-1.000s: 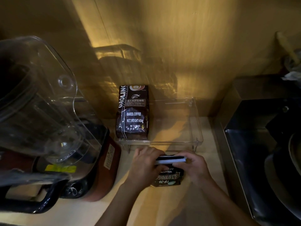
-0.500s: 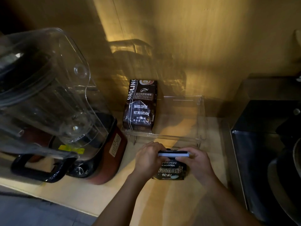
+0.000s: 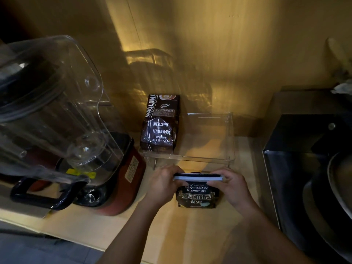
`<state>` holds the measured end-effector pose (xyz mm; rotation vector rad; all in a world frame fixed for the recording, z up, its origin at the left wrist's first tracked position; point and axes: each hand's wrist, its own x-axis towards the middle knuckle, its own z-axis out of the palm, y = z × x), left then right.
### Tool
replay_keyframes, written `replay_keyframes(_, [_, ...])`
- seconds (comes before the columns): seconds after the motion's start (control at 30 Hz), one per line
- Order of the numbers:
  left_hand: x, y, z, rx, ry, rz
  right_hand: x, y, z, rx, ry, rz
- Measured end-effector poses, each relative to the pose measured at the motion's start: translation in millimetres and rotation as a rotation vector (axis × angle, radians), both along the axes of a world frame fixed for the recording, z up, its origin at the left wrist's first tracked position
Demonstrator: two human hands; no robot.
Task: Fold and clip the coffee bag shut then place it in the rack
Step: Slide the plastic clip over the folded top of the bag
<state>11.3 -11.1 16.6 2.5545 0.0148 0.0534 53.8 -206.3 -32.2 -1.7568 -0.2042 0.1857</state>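
A small black coffee bag [image 3: 196, 198] labelled Blue Mountain stands on the wooden counter just in front of the clear acrylic rack [image 3: 230, 147]. A long white clip [image 3: 197, 178] lies across the bag's folded top. My left hand [image 3: 163, 182] grips the clip's left end and the bag's top. The clip's right end is pinched by my right hand [image 3: 231, 185]. A taller brown coffee bag [image 3: 161, 123] stands in the rack's left part; the right part of the rack holds nothing.
A blender with a clear jug [image 3: 57, 111] and a red base [image 3: 122, 180] crowds the left side of the counter. A dark metal appliance [image 3: 308, 159] stands close on the right. The wall rises directly behind the rack.
Both hands stay on the clip and bag in front of the rack. The view has shifted slightly; the grip looks the same.
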Motion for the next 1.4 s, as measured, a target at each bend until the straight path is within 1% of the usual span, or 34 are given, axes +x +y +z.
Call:
replay_keyframes(0.13, [-6, -6, -1, -0.057, -0.03, 0.077, 1, -2, 5, -0.262, -0.091, 0.113])
replay_keyframes(0.27, [-6, -7, 2, -0.087, -0.023, 0.097, 8, -1, 12, -0.506, -0.384, 0.181])
replay_keyframes(0.37, [-2, -11, 3, -0.076, -0.045, 0.069, 6, 0, 16, -0.589, -0.501, 0.165])
replay_keyframes(0.5, [0, -16, -5, -0.092, -0.078, 0.075, 2, 4, 16, -0.625, -0.553, 0.174])
replay_keyframes(0.57, [0, -19, -8, -0.119, -0.069, 0.085, 1, 4, 18, -0.637, -0.536, 0.153])
replay_keyframes(0.7, [1, -22, -9, -0.081, -0.073, 0.055, -1, 2, 18, -0.631, -0.49, 0.137])
replay_keyframes(0.77, [4, -21, -7, -0.007, -0.06, 0.028, -1, 1, 19, -0.632, -0.486, 0.142])
replay_keyframes(0.8, [6, -21, -5, 0.063, -0.058, 0.003, -2, 2, 19, -0.631, -0.488, 0.146])
replay_keyframes(0.87, [10, -25, -3, 0.223, -0.086, -0.076, -2, 2, 19, -0.637, -0.494, 0.153])
replay_keyframes(0.93, [11, -34, -3, 0.29, -0.114, -0.18, -3, 4, 20, -0.655, -0.504, 0.166])
replay_keyframes(1.0, [10, -43, -6, 0.267, -0.128, -0.25, -3, 5, 20, -0.658, -0.504, 0.174])
replay_keyframes(1.1, [8, -42, -9, 0.115, -0.107, -0.24, -7, 2, 21, -0.643, -0.499, 0.184])
replay_keyframes(1.13, [9, -40, -9, 0.099, -0.094, -0.241, -8, 2, 21, -0.645, -0.503, 0.186])
replay_keyframes(1.23, [9, -40, -10, 0.125, -0.099, -0.223, -11, 3, 20, -0.646, -0.5, 0.172])
replay_keyframes(1.4, [5, -47, -15, 0.109, -0.162, -0.172, -10, 1, 21, -0.65, -0.5, 0.172])
